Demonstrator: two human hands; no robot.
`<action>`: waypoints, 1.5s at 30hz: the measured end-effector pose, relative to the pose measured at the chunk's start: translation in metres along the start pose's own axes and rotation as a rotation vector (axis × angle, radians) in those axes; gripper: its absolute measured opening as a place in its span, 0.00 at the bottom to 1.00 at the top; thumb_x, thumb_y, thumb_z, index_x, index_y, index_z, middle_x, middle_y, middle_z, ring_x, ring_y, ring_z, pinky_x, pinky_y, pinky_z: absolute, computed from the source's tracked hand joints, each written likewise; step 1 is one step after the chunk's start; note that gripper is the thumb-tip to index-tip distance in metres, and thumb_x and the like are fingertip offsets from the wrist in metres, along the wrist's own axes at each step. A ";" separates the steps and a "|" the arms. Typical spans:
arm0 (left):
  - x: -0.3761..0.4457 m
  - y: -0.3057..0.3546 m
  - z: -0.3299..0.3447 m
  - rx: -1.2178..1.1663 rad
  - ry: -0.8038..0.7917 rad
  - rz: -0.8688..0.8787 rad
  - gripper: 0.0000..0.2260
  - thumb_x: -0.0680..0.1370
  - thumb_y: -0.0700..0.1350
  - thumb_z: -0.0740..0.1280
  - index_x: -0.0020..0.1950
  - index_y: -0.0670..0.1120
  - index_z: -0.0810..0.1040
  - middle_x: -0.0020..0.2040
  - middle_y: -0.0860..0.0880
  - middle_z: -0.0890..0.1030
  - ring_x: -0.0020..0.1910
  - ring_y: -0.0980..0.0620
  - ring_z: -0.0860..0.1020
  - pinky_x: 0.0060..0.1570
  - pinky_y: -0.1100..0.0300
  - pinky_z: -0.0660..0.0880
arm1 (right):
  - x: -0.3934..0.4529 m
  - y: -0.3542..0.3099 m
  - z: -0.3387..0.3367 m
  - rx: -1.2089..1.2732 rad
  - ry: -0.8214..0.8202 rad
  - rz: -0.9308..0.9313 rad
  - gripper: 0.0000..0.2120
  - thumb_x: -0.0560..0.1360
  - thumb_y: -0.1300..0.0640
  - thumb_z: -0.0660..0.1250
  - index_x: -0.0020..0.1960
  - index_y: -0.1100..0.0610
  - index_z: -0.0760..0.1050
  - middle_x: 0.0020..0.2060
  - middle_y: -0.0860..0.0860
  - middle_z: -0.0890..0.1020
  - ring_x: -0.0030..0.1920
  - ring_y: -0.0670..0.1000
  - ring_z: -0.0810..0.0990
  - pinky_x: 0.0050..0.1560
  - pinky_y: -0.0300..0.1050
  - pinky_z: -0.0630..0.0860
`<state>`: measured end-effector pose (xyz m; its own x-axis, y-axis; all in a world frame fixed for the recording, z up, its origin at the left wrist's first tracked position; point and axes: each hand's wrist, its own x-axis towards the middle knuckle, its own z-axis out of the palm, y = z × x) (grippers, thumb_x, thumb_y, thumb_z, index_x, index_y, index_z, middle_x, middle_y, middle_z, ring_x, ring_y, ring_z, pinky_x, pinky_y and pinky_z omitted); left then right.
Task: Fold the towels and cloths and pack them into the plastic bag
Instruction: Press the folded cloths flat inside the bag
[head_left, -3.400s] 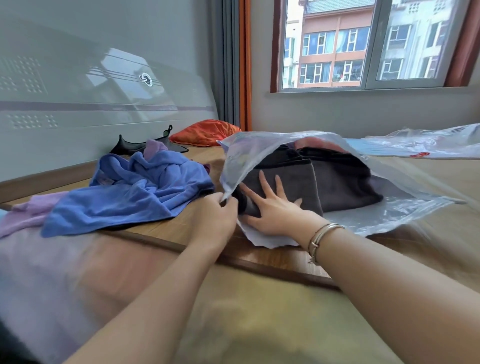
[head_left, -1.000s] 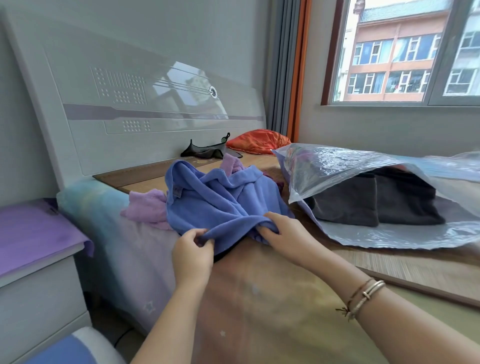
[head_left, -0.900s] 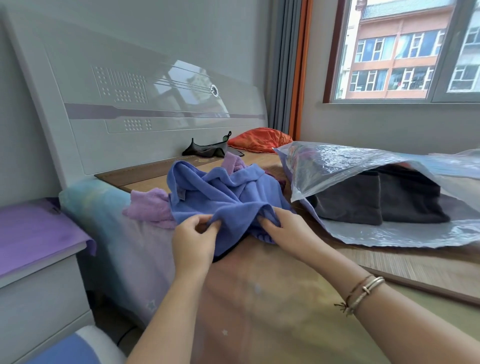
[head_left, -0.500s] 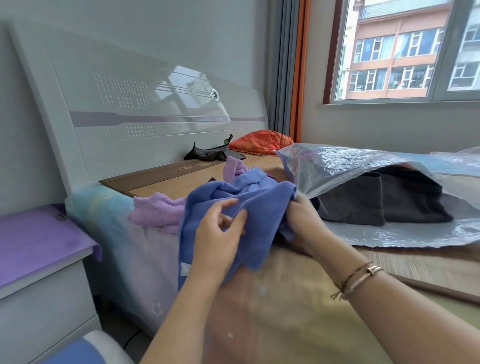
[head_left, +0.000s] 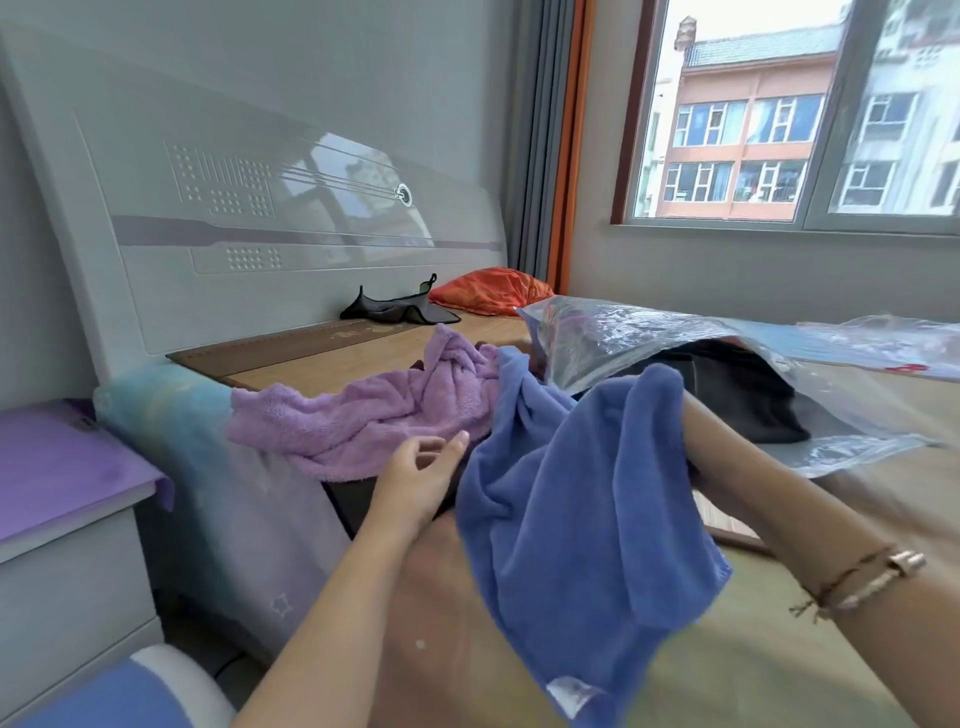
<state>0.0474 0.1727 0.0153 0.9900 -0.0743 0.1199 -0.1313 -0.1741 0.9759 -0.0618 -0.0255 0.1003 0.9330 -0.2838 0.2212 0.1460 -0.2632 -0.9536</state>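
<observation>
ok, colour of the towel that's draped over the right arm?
Blue. The towel shows best in the head view, the only one here.

Bed (head_left: 779, 649) with towels, plastic bag (head_left: 649, 332)

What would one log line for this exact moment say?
step: lifting blue towel to fold | right hand: hidden under towel | left hand: open, free | purple towel: unfolded on bed | plastic bag: dark towels inside

The plastic bag (head_left: 649, 338) lies on the bed (head_left: 779, 649) and holds folded cloths (head_left: 737, 395). Left of the bag lies a crumpled towel (head_left: 374, 415). In front of the bag hangs another towel (head_left: 571, 509). Behind the bag, near the headboard (head_left: 260, 234), lies a cushion (head_left: 488, 291). Far left of the bag stands a nightstand (head_left: 62, 493).
</observation>
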 end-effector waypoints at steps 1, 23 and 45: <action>0.001 -0.004 0.004 0.040 -0.031 0.005 0.16 0.75 0.57 0.68 0.55 0.47 0.77 0.50 0.53 0.80 0.50 0.54 0.77 0.47 0.63 0.73 | 0.001 0.009 -0.008 -0.098 -0.050 0.004 0.14 0.81 0.64 0.57 0.37 0.57 0.68 0.34 0.52 0.71 0.34 0.51 0.70 0.37 0.42 0.68; 0.058 -0.041 0.012 0.916 -0.032 0.259 0.25 0.82 0.51 0.56 0.77 0.62 0.53 0.74 0.59 0.62 0.63 0.43 0.64 0.65 0.49 0.63 | 0.058 0.076 0.073 -1.391 -0.092 -0.170 0.41 0.74 0.47 0.65 0.78 0.53 0.45 0.63 0.55 0.67 0.51 0.59 0.78 0.37 0.46 0.67; 0.076 0.001 0.013 1.012 -0.085 0.257 0.22 0.79 0.52 0.58 0.73 0.53 0.62 0.69 0.44 0.70 0.67 0.41 0.69 0.63 0.49 0.67 | -0.045 0.030 -0.027 -1.198 0.105 -0.194 0.06 0.69 0.49 0.64 0.46 0.43 0.74 0.44 0.46 0.71 0.39 0.50 0.76 0.37 0.46 0.73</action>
<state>0.1218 0.1542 0.0232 0.9243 -0.2874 0.2510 -0.3581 -0.8805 0.3105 -0.1086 -0.0456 0.0675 0.8901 -0.2039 0.4075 -0.1677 -0.9781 -0.1231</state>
